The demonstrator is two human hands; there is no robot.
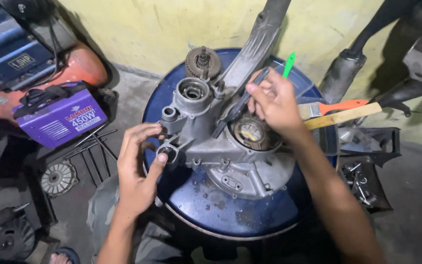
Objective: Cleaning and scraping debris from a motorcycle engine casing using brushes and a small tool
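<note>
Half-hidden tool (240, 105) under right hand (274, 105)

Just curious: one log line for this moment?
left hand: steadies engine casing | right hand: dark tool at casing | on blue drum

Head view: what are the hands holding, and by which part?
Right hand grips a dark slim tool near its upper end. Left hand pinches the engine casing at its left mounting lug.

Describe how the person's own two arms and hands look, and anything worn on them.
Both forearms are bare, with no sleeves in view. The left hand and the right hand wear no gloves. No rings, watch or wristbands show on either. The fingers look smudged with dark grime, and the nails are short.
</note>
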